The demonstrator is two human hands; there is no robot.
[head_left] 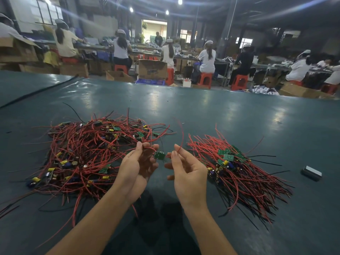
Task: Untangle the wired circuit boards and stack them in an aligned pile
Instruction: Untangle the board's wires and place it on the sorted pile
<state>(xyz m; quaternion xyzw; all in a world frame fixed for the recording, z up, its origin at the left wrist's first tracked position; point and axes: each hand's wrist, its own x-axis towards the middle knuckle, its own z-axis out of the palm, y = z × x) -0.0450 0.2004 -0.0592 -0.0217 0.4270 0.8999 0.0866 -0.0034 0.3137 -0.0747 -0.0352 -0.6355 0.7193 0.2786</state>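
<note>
Circuit board (159,155) hangs between the left hand (138,166) and right hand (185,173), each grip pinching a red wire (182,133), above the desk (202,111) between tangled heap (88,144) and sorted pile (235,166). Box (152,69) print unreadable.

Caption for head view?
Left hand and right hand pinch red wires of one board, between tangled heap and aligned pile.

I'm on a factory assembly floor: capped workers (207,57) on red stools (205,80) at benches (266,66), cardboard boxes (152,69) all over, wired circuit boards (88,150) heaped on my green table (202,111).
</note>
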